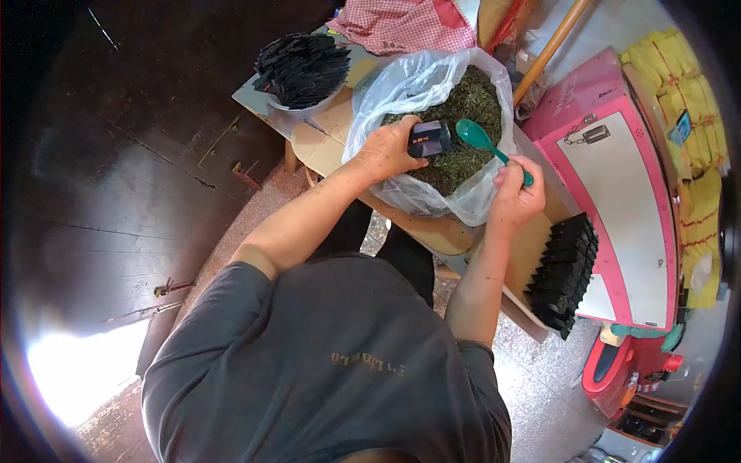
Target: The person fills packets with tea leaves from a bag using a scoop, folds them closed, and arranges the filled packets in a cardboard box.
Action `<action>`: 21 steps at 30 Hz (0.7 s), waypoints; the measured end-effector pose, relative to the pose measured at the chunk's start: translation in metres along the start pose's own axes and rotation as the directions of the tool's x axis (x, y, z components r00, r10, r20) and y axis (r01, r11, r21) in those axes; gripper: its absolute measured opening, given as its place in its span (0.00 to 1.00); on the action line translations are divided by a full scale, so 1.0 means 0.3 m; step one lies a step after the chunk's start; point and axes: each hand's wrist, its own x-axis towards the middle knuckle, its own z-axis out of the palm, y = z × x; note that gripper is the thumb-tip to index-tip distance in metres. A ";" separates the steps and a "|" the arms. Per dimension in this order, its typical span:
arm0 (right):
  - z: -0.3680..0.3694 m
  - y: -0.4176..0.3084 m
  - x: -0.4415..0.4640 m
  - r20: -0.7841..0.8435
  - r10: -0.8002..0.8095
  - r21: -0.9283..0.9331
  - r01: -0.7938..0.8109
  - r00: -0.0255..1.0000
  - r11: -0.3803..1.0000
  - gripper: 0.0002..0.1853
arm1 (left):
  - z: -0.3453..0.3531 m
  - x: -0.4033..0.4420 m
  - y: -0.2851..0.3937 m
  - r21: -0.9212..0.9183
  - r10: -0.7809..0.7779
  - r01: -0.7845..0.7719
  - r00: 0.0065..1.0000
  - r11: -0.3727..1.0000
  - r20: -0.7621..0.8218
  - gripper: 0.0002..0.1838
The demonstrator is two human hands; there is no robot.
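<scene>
The left hand (386, 150) grasps a small dark pouch (426, 140), smooth-sided and boxy, between thumb and fingers, tilted on its side over the dried leaves (475, 94). The right hand (519, 193) is closed around the handle of a green spoon (475, 135), whose glossy oval bowl sits just beside the pouch's right end (whether they touch is hard to tell).

The leaves, crumbly and dull green, fill a clear plastic bag (397, 89) with a thin, crinkled, spread-open mouth. It stands on the desk (318, 150), whose pale tan surface has a rounded edge. The hands and pouch hide part of the leaves.

At the upper left, flat black packets (301, 68) fan out above the rim of a translucent bowl (309, 109). To the right, more black pouches (567, 270) stand in a tight, jagged row on brown cardboard (532, 251). A pink-and-white checked cloth (409, 25) lies beyond the bag, near a smooth wooden pole (552, 50). A pink cabinet (575, 108) with white panels closes off the right side, before yellow bundles (698, 116).
</scene>
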 end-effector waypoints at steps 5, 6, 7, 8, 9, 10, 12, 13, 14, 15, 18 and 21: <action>0.038 0.205 -0.047 0.046 0.051 -0.257 -0.037 0.998 0.966 0.06 | 0.004 0.000 -0.005 -0.010 0.001 -0.001 1.000 1.000 -0.004 0.37; 0.054 0.247 -0.068 0.086 0.126 -0.251 -0.101 0.988 0.963 0.07 | 0.003 0.000 -0.005 0.002 0.002 -0.002 1.000 1.000 -0.008 0.37; 0.074 0.250 -0.082 0.085 0.127 -0.251 -0.102 0.988 0.963 0.07 | -0.001 -0.002 0.000 0.015 0.004 -0.004 1.000 1.000 -0.012 0.37; 0.094 0.251 -0.098 0.096 0.313 -0.147 -0.297 0.945 0.943 0.06 | -0.005 -0.003 0.005 0.016 0.005 -0.005 1.000 1.000 -0.011 0.37; 0.107 0.254 -0.105 0.125 0.484 -0.046 -0.482 0.866 0.875 0.06 | -0.009 -0.005 0.012 0.012 -0.010 0.010 1.000 1.000 -0.004 0.37; 0.114 0.264 -0.101 0.118 0.549 0.018 -0.555 0.827 0.832 0.06 | -0.012 -0.006 0.017 0.009 -0.023 0.023 1.000 1.000 0.003 0.37; 0.107 0.275 -0.097 0.104 0.580 0.061 -0.587 0.808 0.807 0.06 | -0.011 -0.005 0.018 0.017 -0.019 0.019 1.000 1.000 0.000 0.37; 0.103 0.274 -0.094 0.096 0.611 0.104 -0.618 0.786 0.779 0.07 | -0.011 -0.005 0.018 0.024 -0.017 0.017 1.000 1.000 -0.005 0.37; 0.098 0.273 -0.092 0.095 0.611 0.104 -0.618 0.786 0.779 0.07 | -0.010 -0.005 0.018 0.024 -0.016 0.016 1.000 1.000 -0.004 0.37; 0.093 0.271 -0.091 0.084 0.643 0.141 -0.648 0.761 0.748 0.07 | -0.009 -0.004 0.016 0.018 -0.013 0.013 1.000 1.000 -0.009 0.37; 0.075 0.262 -0.080 0.057 0.686 0.207 -0.681 0.725 0.702 0.07 | -0.008 -0.005 0.011 0.016 -0.012 0.012 1.000 1.000 -0.007 0.38; 0.047 0.254 -0.058 0.016 0.678 0.262 -0.657 0.735 0.706 0.08 | -0.004 -0.001 0.006 0.024 -0.013 0.013 1.000 1.000 0.001 0.39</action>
